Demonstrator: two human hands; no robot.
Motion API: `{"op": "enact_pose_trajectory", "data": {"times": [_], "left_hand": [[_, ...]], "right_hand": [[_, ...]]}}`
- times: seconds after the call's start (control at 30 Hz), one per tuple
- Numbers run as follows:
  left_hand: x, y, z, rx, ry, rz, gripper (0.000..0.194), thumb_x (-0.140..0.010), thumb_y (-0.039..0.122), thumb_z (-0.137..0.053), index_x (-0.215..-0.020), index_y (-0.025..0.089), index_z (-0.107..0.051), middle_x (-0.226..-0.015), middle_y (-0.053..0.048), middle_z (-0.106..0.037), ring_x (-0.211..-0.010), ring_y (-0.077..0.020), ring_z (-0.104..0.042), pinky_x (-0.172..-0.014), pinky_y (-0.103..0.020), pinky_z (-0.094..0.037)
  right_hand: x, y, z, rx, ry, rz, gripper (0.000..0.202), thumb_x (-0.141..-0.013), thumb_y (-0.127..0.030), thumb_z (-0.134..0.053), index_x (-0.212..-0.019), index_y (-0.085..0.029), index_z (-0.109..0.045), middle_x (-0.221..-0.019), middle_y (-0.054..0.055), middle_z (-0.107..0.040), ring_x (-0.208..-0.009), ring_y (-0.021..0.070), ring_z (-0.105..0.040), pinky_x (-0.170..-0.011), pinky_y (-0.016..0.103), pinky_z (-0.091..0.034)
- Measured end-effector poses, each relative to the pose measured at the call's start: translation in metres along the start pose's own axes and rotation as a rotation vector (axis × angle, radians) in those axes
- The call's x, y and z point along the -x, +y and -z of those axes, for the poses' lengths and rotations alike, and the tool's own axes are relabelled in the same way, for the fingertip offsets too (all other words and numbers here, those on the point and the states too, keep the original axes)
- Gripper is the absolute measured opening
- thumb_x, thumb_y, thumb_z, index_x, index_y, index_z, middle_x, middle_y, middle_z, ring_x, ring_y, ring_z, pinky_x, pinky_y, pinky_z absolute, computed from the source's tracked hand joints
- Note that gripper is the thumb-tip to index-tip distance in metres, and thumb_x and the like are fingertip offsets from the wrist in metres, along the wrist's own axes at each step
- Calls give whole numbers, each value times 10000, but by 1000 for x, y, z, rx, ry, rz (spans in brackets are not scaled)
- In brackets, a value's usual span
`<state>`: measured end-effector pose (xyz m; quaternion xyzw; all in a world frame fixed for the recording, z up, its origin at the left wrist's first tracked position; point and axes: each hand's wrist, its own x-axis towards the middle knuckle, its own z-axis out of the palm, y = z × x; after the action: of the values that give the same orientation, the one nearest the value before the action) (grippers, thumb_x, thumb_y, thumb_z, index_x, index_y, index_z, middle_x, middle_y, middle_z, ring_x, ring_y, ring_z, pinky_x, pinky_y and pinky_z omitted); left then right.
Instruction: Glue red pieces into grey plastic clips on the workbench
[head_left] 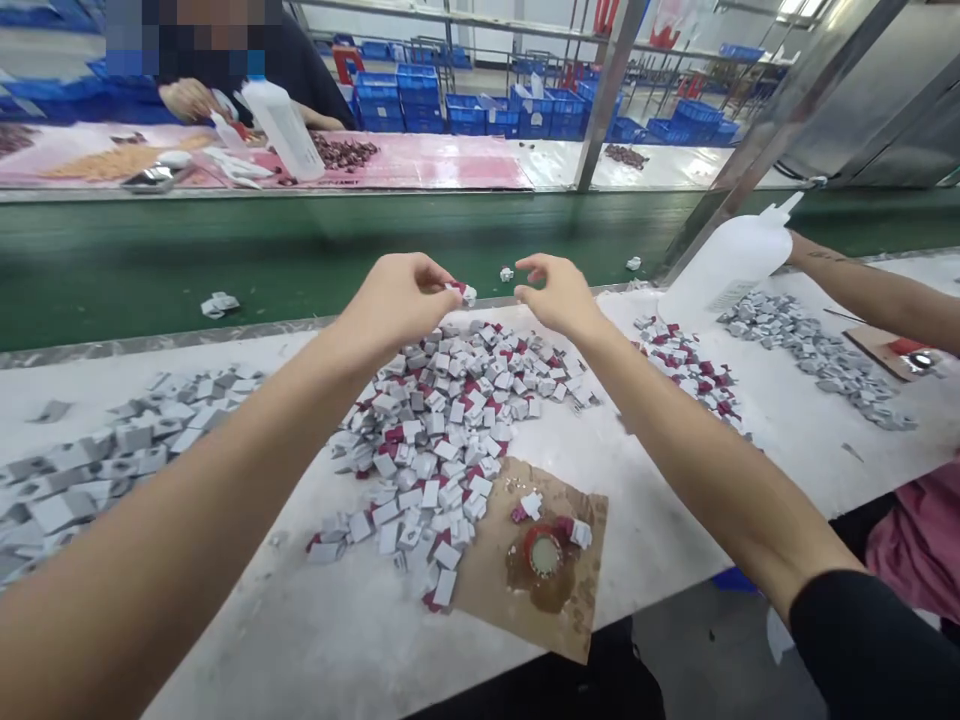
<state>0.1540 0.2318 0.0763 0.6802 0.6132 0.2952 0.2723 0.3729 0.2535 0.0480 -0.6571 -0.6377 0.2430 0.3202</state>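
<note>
Pinching a small grey-and-maroon part [462, 293] between thumb and forefinger, the left hand [397, 300] in the head view is nearly closed at the near edge of the green belt [360, 235]. The right hand [559, 297] is partly open, its thumb and forefinger spread with nothing visible between them; whether the curled fingers hide anything, I cannot tell. A small pale piece [507, 273] lies on the belt just beyond those fingertips, with other pieces well apart along it.

The step in hand looks like handling one part at the belt's edge, above the mixed pile [442, 400] on the white worktop [247, 600]. Nearer the body, a brown card [487, 590] carries a red-rimmed cap [543, 552] of pale liquid, two more parts beside it. A heap of grey pieces [97, 470] sits to the left; a white bottle [724, 262] is at the right, near a co-worker's arm [870, 275].

As a judgement, a next move calls for light fingertip control — the part is small, and a loose pinch could drop it onto the pile or belt.
</note>
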Motion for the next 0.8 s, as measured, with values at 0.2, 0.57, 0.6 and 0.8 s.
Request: {"op": "enact_pose_trajectory", "data": {"times": [0.2,0.57,0.6,0.8], "left_hand": [[-113,-26,-50,-32,13,111,332,-1141,399,-723,-1005,102,-788,-1067,-65,-831,-1026,-195,-820,-1002,-400,-665],[-22,-9,-15,250,-97,-54,230,-1019,188,-645,-1161,141,-821,-1026,-102,-843,-895,-196,-755,-800,-344,-583],[-2,-4,-10,296,-128,-77,214,-1008,202,-683,-1160,162,-828,-996,-101,-837,-864,-203,-743,-771,-344,-578],[126,6,11,629,-281,-6,152,-1022,332,-797,-981,187,-775,-880,-52,-796,-771,-175,-719,-734,-308,-569]], "right_hand": [[-94,10,-58,38,-20,6,344,-914,-34,-765,-1238,-121,-841,-1450,212,-775,-1423,404,-688,-1286,599,-512],[12,-7,-14,-276,-52,366,156,-951,-182,-797,-1107,-196,-793,-1174,71,-853,-900,195,-765,-867,340,-646],[32,-10,-9,-347,-65,407,122,-957,-226,-827,-1076,-205,-807,-1126,65,-862,-910,205,-777,-862,350,-656],[163,-22,16,-349,-72,447,191,-1055,-334,-862,-1238,-317,-911,-1250,74,-895,-1056,286,-866,-918,437,-750]]}}
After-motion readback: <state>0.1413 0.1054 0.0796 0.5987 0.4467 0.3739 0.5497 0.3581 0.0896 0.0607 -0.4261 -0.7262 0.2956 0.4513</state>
